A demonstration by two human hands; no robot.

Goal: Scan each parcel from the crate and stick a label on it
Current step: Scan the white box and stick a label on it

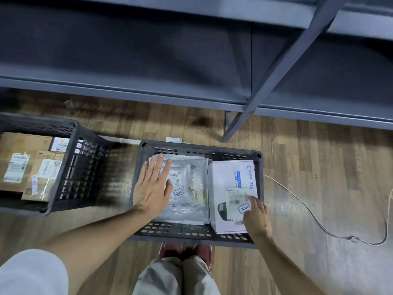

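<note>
While the flat, open left hand steadies the plastic parcel in the crate, the right hand, fingers pressing, should smooth the label on the white box beside it.

Under the open left hand a glossy, crinkled plastic mailer; by the right hand a smooth matt white cardboard box; both in a dull perforated plastic crate on grained wood-look floor

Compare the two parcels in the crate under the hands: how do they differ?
The white ZTE box is rigid and printed; the plastic mailer bag is soft, crinkled and translucent. The box lies under the right hand, the bag under the left hand. Both carry a blue-outlined handwritten sticker.
</note>
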